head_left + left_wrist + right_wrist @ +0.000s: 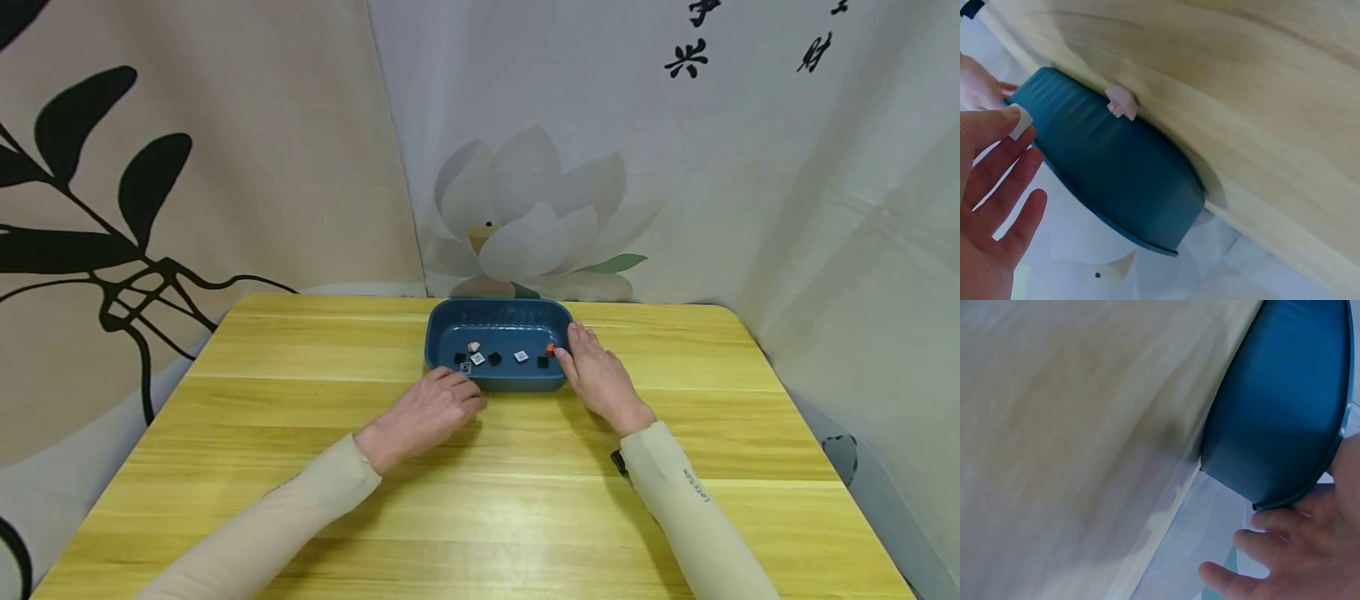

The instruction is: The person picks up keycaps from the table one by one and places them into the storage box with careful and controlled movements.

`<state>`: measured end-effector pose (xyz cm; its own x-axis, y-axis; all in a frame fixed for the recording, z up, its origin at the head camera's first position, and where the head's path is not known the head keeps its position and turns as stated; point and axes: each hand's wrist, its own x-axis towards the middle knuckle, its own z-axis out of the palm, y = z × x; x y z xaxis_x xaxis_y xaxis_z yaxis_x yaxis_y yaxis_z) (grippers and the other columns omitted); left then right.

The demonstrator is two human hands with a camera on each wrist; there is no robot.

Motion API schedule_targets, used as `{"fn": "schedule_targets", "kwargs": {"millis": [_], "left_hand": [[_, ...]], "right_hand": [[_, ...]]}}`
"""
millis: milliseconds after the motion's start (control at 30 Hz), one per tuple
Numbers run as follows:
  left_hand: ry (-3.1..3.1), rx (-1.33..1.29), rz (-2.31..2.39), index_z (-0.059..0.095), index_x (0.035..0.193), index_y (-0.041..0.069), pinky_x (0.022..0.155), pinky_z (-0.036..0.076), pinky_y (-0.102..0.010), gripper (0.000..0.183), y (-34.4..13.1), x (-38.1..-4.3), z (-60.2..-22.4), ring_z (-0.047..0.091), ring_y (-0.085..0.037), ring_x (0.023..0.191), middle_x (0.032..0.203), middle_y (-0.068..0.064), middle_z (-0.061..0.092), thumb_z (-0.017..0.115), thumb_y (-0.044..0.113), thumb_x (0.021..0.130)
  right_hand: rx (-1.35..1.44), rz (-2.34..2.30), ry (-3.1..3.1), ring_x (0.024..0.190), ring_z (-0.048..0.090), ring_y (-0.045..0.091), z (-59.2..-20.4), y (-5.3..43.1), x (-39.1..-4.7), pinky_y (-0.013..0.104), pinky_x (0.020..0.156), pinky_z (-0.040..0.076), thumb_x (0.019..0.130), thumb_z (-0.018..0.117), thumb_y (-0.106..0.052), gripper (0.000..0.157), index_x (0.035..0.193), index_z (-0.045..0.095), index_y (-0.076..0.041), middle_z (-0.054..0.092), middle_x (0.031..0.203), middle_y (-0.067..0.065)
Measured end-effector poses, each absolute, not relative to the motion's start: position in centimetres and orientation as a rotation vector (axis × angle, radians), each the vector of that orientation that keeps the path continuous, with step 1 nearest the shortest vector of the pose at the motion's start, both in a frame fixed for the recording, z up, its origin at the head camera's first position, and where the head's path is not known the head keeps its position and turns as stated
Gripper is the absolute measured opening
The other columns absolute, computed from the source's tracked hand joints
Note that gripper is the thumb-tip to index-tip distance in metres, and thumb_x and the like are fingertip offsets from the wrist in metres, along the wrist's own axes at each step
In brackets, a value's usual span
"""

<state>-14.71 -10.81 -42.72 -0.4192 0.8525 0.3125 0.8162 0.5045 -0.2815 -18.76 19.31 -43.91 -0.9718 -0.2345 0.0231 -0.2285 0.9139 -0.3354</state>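
A dark blue tray (497,386) stands near the table's back edge. Inside lie several small black and white square pieces (521,357), a pale rounded piece (474,347) and an orange piece (551,349). My left hand (437,410) is at the tray's front left; the left wrist view shows thumb and forefinger pinching a small white piece (1020,122), other fingers spread. A pink mushroom-shaped piece (1122,103) sits against the tray's outer wall. My right hand (600,375) holds the tray's right rim, thumb over the inside, fingers outside. The thumb tip is close to the orange piece; contact is unclear.
A yellow wood-grain table (510,500) carries the tray. Behind it hangs a pale curtain (540,200) printed with a flower, dark leaves and characters. A small black object (619,462) shows at my right cuff.
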Motion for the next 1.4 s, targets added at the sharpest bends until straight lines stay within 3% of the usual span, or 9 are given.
{"fn": "schedule_targets", "kwargs": {"millis": [300, 733, 1267, 1400], "left_hand": [[-2.325, -1.343, 0.068, 0.080, 0.114, 0.014, 0.086, 0.053, -0.033, 0.025, -10.5, -15.2, -41.8, 0.069, -0.018, 0.103, 0.109, 0.001, 0.076, 0.079, 0.006, 0.091], [-2.367, -1.255, -0.025, 0.079, 0.117, 0.012, 0.095, 0.055, -0.037, 0.026, -9.9, -16.5, -41.0, 0.069, -0.022, 0.111, 0.114, -0.003, 0.076, 0.077, 0.005, 0.092], [-2.513, -1.160, -0.045, 0.079, 0.119, 0.013, 0.090, 0.055, -0.034, 0.025, -8.5, -18.7, -40.6, 0.070, -0.020, 0.107, 0.115, -0.002, 0.076, 0.073, 0.005, 0.096], [-2.564, -1.143, -0.034, 0.081, 0.115, 0.015, 0.081, 0.055, -0.032, 0.021, -7.9, -19.5, -40.6, 0.072, -0.019, 0.100, 0.110, -0.001, 0.077, 0.071, 0.007, 0.098]], "right_hand": [[-0.369, -0.520, 3.058, 0.155, 0.020, 0.040, -44.0, 19.2, -18.9, 0.065, 0.117, 0.029, 0.114, 0.035, -0.042, 0.069, 0.162, 0.018, 0.004, 0.018, 0.169, 0.022], [-0.364, -0.515, 3.054, 0.155, 0.020, 0.040, -43.9, 19.1, -18.8, 0.065, 0.117, 0.028, 0.114, 0.035, -0.042, 0.069, 0.162, 0.019, 0.005, 0.017, 0.169, 0.021], [-0.334, -0.499, 3.047, 0.156, 0.019, 0.040, -43.9, 19.2, -18.8, 0.064, 0.118, 0.027, 0.114, 0.034, -0.042, 0.069, 0.163, 0.018, 0.004, 0.016, 0.170, 0.021], [-0.334, -0.495, 3.049, 0.155, 0.020, 0.041, -43.9, 19.2, -18.8, 0.065, 0.118, 0.027, 0.114, 0.036, -0.040, 0.069, 0.162, 0.018, 0.005, 0.016, 0.170, 0.022]]}}
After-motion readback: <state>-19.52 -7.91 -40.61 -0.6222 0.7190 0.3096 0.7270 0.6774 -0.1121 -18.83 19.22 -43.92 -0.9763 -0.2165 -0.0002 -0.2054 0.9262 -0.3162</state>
